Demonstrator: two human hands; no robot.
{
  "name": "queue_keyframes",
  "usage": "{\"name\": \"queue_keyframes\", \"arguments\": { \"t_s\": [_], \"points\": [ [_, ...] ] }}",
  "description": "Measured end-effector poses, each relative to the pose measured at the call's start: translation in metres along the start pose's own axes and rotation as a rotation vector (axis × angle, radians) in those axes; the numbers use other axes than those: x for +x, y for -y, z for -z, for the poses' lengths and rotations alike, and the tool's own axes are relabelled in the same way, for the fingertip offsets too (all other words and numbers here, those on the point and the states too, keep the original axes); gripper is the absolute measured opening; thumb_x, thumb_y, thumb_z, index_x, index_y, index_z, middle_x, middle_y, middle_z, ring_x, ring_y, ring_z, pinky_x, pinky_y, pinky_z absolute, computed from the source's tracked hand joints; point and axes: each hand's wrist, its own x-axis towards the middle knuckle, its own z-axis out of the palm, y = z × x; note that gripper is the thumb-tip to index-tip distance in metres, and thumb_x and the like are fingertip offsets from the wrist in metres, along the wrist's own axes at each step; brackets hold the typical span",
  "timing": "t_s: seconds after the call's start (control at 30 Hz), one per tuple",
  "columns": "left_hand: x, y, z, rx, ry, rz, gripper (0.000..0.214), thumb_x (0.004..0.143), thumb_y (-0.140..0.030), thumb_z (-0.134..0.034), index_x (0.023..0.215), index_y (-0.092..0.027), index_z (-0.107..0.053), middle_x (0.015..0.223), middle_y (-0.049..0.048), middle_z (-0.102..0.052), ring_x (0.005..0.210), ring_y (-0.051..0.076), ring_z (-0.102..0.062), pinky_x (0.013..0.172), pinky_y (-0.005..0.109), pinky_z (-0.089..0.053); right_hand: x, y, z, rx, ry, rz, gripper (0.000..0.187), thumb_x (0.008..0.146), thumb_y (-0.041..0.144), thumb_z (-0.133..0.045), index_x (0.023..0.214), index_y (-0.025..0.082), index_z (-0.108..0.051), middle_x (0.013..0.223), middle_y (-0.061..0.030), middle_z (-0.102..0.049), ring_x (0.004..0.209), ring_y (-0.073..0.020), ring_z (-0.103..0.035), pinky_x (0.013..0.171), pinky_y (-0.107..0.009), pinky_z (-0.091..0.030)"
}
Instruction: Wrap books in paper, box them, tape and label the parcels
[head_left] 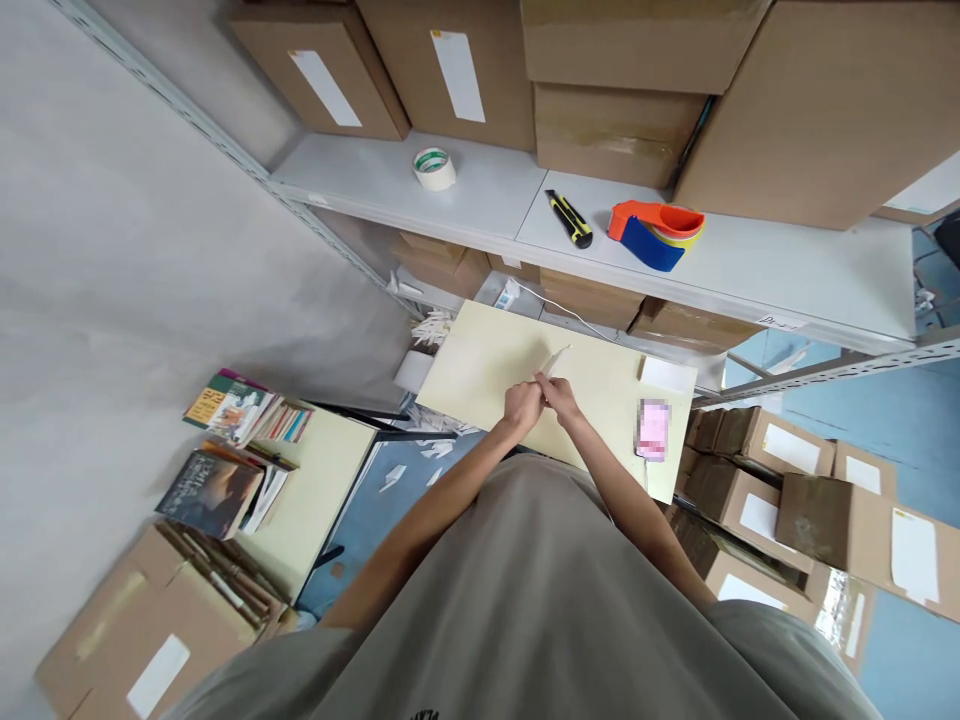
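Note:
Both my hands meet over a pale yellow table [480, 360]. My left hand [522, 405] and my right hand [559, 398] are closed together on a small white folded paper piece [553, 362] that sticks up and away from my fingers. A blurred pink object [652, 430] lies on the table to the right of my right hand. A small white slip [664, 374] rests near the table's far right corner.
A grey shelf [787, 265] ahead carries a tape roll [434, 168], a yellow-black utility knife [569, 219], an orange-blue tape dispenser [655, 232] and cardboard boxes [615, 45]. Books [225, 460] lie on a second table at left. Labelled boxes [795, 500] stack at right. White paper pieces [431, 328] litter the floor.

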Motion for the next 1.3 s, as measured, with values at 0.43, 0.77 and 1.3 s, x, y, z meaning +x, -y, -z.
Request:
{"name": "queue_keyframes", "arguments": {
  "t_s": [0.43,0.77,1.3],
  "points": [
    [0.007,0.042,0.109,-0.765,-0.385,0.019,0.074,0.097,-0.054,-0.091,0.160,-0.020,-0.072,0.174,0.0198,-0.064,0.166,0.039,-0.058,0.134,0.053,-0.052,-0.012,0.073,0.101,0.221,0.246,0.187,0.077,0.076,0.096,-0.087,0.093,0.022,-0.083,0.092,-0.0097,-0.086,0.100,-0.0341,-0.083,0.089,-0.044,-0.068],
    [-0.057,0.016,0.157,-1.249,-0.090,-0.051,0.055,0.065,-0.054,-0.113,0.099,-0.018,-0.091,0.095,0.0083,-0.089,0.080,0.024,-0.081,0.074,0.031,-0.065,-0.046,0.097,0.113,0.471,0.358,0.177,0.067,0.068,0.086,-0.103,0.094,0.026,-0.088,0.107,-0.0092,-0.093,0.132,-0.0398,-0.083,0.113,-0.051,-0.070],
    [-0.027,0.074,0.071,-0.533,-0.169,0.062,0.062,0.095,-0.038,-0.086,0.152,-0.016,-0.075,0.159,0.0219,-0.075,0.141,0.041,-0.078,0.116,0.051,-0.065,-0.002,0.037,0.034,0.066,0.160,0.075,0.083,0.063,0.105,-0.082,0.071,0.023,-0.073,0.068,-0.0024,-0.073,0.069,-0.0209,-0.064,0.066,-0.034,-0.053]
  ]
}}
